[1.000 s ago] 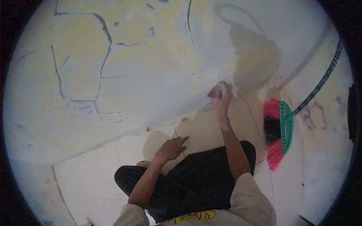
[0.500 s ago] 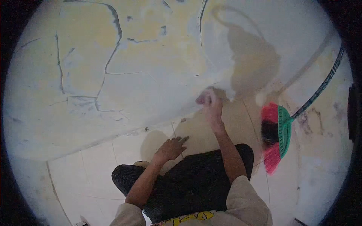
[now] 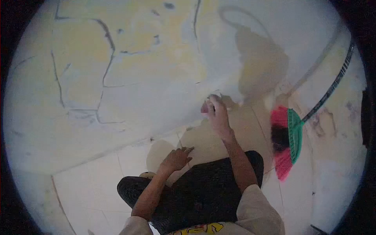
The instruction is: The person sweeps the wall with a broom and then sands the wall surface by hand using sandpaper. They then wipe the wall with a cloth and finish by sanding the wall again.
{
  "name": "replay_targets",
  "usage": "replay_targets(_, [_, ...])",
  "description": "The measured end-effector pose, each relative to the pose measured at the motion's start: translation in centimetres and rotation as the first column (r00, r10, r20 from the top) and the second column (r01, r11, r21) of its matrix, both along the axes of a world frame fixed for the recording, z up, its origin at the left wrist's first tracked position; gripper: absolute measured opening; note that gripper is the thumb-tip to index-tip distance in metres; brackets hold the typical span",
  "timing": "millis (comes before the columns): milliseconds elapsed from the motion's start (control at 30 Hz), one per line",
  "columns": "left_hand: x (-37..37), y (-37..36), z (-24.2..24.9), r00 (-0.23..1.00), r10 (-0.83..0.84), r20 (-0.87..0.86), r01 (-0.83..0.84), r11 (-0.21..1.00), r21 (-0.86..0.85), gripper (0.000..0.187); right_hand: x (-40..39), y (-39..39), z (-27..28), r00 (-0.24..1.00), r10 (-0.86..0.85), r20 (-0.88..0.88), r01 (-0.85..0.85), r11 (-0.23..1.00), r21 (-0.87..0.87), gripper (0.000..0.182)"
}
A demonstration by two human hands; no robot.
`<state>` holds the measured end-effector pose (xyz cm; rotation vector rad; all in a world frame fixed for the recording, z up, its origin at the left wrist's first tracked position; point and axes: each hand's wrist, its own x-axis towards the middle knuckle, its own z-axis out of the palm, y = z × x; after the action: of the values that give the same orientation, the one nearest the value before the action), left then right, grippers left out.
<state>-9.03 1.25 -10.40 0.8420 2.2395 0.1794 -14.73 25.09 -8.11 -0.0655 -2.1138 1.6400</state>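
Observation:
My right hand (image 3: pixel 219 115) is closed around a small reddish-pink pad (image 3: pixel 204 108), whose exact kind I cannot make out. It presses the pad to the lower part of the wall (image 3: pixel 164 94), just above the floor. That wall is whitish with yellowish patches and long dark cracks. Nothing shows in my left hand (image 3: pixel 176 159), which is near the floor tiles in front of my folded legs, fingers stretched out. The view does not settle whether it touches the tiles.
To the right, a broom with red and black bristles and a green head (image 3: pixel 295 136) leans on its dark handle (image 3: pixel 331 88) against the side wall. Pale floor tiles (image 3: pixel 90 188) run along the wall's foot. Shadows of me and the broom fall on the wall.
My right hand has shifted slightly down and left along the wall with the pad. The left hand has barely moved. The view has tilted a little.

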Motion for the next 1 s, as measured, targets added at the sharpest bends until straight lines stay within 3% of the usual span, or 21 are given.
replay_targets(67, [-0.3,0.6,0.4,1.000,-0.009,0.014,0.009,1.000,-0.016,0.052,0.8,-0.1,2.5,0.998,-0.060,0.020,0.054,0.977,0.207,0.023])
replay_targets(100, [-0.3,0.4,0.3,1.000,-0.012,0.015,0.012,1.000,0.016,0.052,0.5,-0.1,1.8,0.997,-0.077,0.020,0.071,0.978,0.198,0.023])
replay_targets(167, [-0.1,-0.2,0.1,1.000,-0.006,0.021,0.005,0.999,0.045,0.052,-0.4,-0.7,0.0,0.987,-0.125,0.105,0.139,0.981,-0.136,0.023])
replay_targets(300, [-0.1,0.2,0.6,1.000,0.006,-0.015,-0.006,1.000,-0.020,0.053,0.0,0.0,-0.3,0.992,-0.123,-0.003,0.123,0.992,-0.026,0.024])
replay_targets(367, [-0.2,0.8,0.9,1.000,0.000,-0.017,0.000,1.000,-0.018,0.053,0.2,1.1,-0.8,0.978,-0.202,-0.044,0.198,0.856,0.478,0.036])
replay_targets(400, [-0.2,0.8,0.8,1.000,0.005,0.006,-0.005,1.000,0.020,0.052,0.2,1.1,0.2,0.977,-0.207,-0.046,0.204,0.857,0.474,0.036])
replay_targets(433, [-0.1,0.6,0.6,0.999,0.013,0.032,-0.015,0.998,0.060,0.052,0.2,1.0,1.9,0.940,-0.298,0.166,0.296,0.954,0.039,0.033])
replay_targets(467, [0.0,0.0,0.4,0.999,0.020,0.031,-0.022,0.998,0.058,0.052,0.0,0.7,2.7,0.881,-0.266,0.391,0.417,0.827,-0.378,0.031])
replay_targets(500, [0.1,-0.5,0.2,1.000,-0.001,0.003,0.001,0.998,0.064,0.051,-0.1,0.5,1.8,0.883,-0.259,0.390,0.411,0.829,-0.380,0.031])
replay_targets(533, [0.2,-0.8,0.2,0.999,-0.023,-0.022,0.024,0.997,0.070,0.051,-0.1,0.4,0.3,0.971,-0.113,0.213,0.156,0.968,-0.195,0.022])
replay_targets(567, [0.3,-0.6,0.3,1.000,-0.018,-0.019,0.020,0.997,0.072,0.051,0.1,0.5,-1.0,0.994,0.084,0.072,-0.088,0.995,0.048,0.017])
replay_targets(700, [-0.4,0.5,0.8,1.000,0.014,0.022,-0.015,0.999,0.051,0.050,-0.3,-0.9,-1.0,0.992,-0.040,0.116,0.030,0.996,0.090,0.017])
replay_targets(733, [-0.3,0.0,0.7,0.999,0.027,0.029,-0.030,0.996,0.087,0.051,-0.4,-0.5,0.3,0.969,-0.117,0.219,0.172,0.953,-0.251,0.014])
replay_targets(767, [-0.2,-0.6,0.7,0.999,0.040,0.028,-0.042,0.995,0.086,0.051,-0.5,0.0,0.9,0.929,-0.148,0.340,0.319,0.784,-0.532,0.011])
replay_targets(800, [-0.1,-0.9,0.7,0.999,0.027,0.018,-0.028,0.999,0.033,0.051,-1.1,0.5,-2.6,0.986,-0.127,0.112,0.164,0.885,-0.436,0.009])
replay_targets(833, [0.1,-0.7,0.7,1.000,0.009,0.010,-0.009,1.000,-0.015,0.052,-0.7,-0.1,-1.9,0.986,-0.120,0.114,0.157,0.892,-0.424,0.009])
replay_targets(867, [0.2,0.0,0.9,1.000,0.015,0.014,-0.015,1.000,-0.002,0.052,-0.2,-0.9,-1.1,0.994,-0.098,0.045,0.096,0.994,0.051,0.013])
replay_targets(900, [0.0,0.6,1.1,1.000,0.018,0.017,-0.018,1.000,-0.011,0.052,0.3,-1.3,-0.5,0.999,-0.045,-0.008,0.043,0.856,0.515,0.016])
replay_targets(933, [-0.2,0.7,1.1,1.000,0.017,0.017,-0.016,1.000,-0.026,0.052,0.3,-1.5,-0.8,0.999,0.024,0.046,-0.038,0.944,0.328,0.020])
replay_targets(967, [-0.4,0.5,0.8,1.000,0.019,0.013,-0.019,1.000,-0.023,0.052,0.0,-1.4,-0.6,0.999,0.027,0.042,-0.039,0.943,0.331,0.020])
replay_targets(1000, [-0.4,0.1,0.4,1.000,0.006,0.001,-0.006,0.999,0.032,0.052,-0.4,-1.3,0.2,0.982,-0.144,0.119,0.160,0.977,-0.137,0.020])
